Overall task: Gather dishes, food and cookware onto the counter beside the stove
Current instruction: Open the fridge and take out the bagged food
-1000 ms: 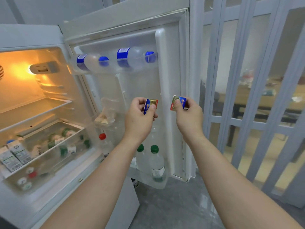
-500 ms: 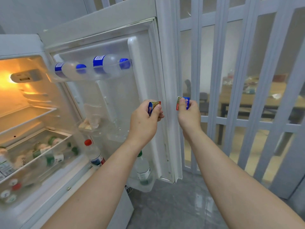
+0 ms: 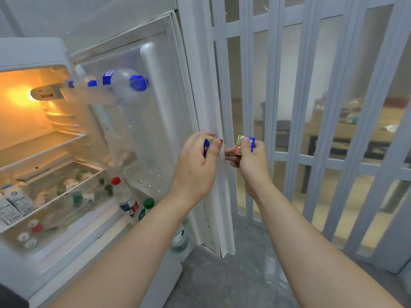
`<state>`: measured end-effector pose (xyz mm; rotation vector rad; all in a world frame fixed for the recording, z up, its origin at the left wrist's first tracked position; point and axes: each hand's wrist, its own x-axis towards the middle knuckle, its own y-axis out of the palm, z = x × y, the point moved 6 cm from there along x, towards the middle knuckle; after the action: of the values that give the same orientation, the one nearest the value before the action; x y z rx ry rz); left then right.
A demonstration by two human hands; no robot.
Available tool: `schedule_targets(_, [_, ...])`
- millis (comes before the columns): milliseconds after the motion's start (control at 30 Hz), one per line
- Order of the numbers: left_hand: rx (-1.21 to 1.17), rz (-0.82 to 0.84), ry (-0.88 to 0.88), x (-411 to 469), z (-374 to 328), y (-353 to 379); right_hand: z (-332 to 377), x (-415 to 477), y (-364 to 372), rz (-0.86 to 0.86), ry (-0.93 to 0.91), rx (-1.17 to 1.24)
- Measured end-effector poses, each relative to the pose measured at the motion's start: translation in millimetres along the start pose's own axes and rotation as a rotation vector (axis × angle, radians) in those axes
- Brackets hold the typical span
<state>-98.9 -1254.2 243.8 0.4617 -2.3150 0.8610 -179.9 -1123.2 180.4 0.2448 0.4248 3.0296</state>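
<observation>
Head view, hands: left hand [image 3: 196,162] pinches a small flat foil-wrapped packet, blue, red and gold [image 3: 213,145], between thumb and curled fingers. Right hand [image 3: 250,160] pinches a second small foil packet, gold with a blue and red face [image 3: 244,145], the same way. The two packets are near each other, not touching, in front of the door's edge.

Head view, fridge: white fridge door [image 3: 169,121] hangs open; the lit interior sits left. Clear plastic water bottles with blue caps and labels [image 3: 121,82] lie on their sides in the upper door rack; a red-capped bottle [image 3: 124,196] and a green-capped bottle [image 3: 145,207] stand in the lower rack. Small cartons [image 3: 15,205] and more bottles sit in the clear drawer, left.

Head view, surroundings: white slatted folding partition [image 3: 311,107] right; grey mottled floor below.

Materials: packets glossy, creased foil; racks hard clear plastic; door liner smooth moulded plastic.

Progress: early, by my reading. Food is in hand, but neither stove nor counter is in view; the carry, the fridge closing, dishes and cookware all appear left.
</observation>
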Motion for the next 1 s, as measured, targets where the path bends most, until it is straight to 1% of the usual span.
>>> schedule_targets(67, [0.036,-0.073,0.029,-9.6,-6.2,-12.6,-3.1,-7.4,11.3,0.075,0.026,0.007])
schedule_targets(200, [0.082,-0.195,0.02,-35.1,-10.4,-41.0,-9.3,-22.3,41.8,0.259,0.084,0.009])
schedule_targets(333, [0.184,-0.358,0.038,-60.3,-7.7,-81.3,-15.1,-41.6,86.8,0.503,0.12,0.019])
schedule_targets(400, [0.227,-0.432,0.01,-74.3,-0.3,-104.7,-19.4,-56.8,115.8,0.616,0.139,0.038])
schedule_targets(567, [0.322,-0.589,-0.116,-107.7,12.7,-163.0,-32.8,-97.3,180.8,0.814,0.176,0.086])
schedule_targets(667, [0.357,-0.665,-0.188,-127.0,19.4,-194.7,-41.9,-116.7,216.0,0.885,0.219,0.107])
schedule_targets(767, [0.426,-0.704,-0.28,-139.2,29.6,-222.2,-48.0,-132.5,252.6,0.936,0.216,0.087])
schedule_targets(867, [0.485,-0.786,-0.292,-145.7,42.3,-253.6,-52.4,-145.3,289.4,0.973,0.182,0.035])
schedule_targets(933, [0.489,-0.82,-0.289,-146.2,55.3,-274.3,-55.9,-150.7,309.1,0.996,0.162,-0.018])
schedule_targets(1000, [0.492,-0.847,-0.321,-146.4,71.2,-296.5,-59.1,-153.5,326.5,1.012,0.133,-0.077])
